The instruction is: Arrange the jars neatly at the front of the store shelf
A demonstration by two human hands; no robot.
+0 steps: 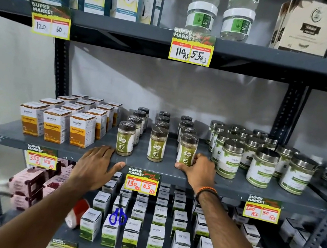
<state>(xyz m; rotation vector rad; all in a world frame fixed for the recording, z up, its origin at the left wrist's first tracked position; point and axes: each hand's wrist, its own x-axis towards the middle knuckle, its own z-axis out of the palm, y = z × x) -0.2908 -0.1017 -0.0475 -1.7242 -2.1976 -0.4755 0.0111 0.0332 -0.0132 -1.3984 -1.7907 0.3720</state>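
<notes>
Three rows of green-labelled jars with dark lids run front to back on the middle shelf (144, 164). The front left jar (125, 138) and front middle jar (157, 144) stand upright near the shelf's edge. My right hand (199, 172) wraps its fingers and thumb around the base of the front right jar (187, 149), which stands on the shelf. My left hand (97, 167) lies flat on the shelf's front edge, fingers spread, just left of the front left jar and holding nothing.
Turmeric boxes (56, 125) stand left of the jars and metal-lidded jars (262, 167) crowd the right. A price tag (142, 180) hangs from the shelf edge between my hands. Blue scissors (118, 215) and small boxes fill the shelf below.
</notes>
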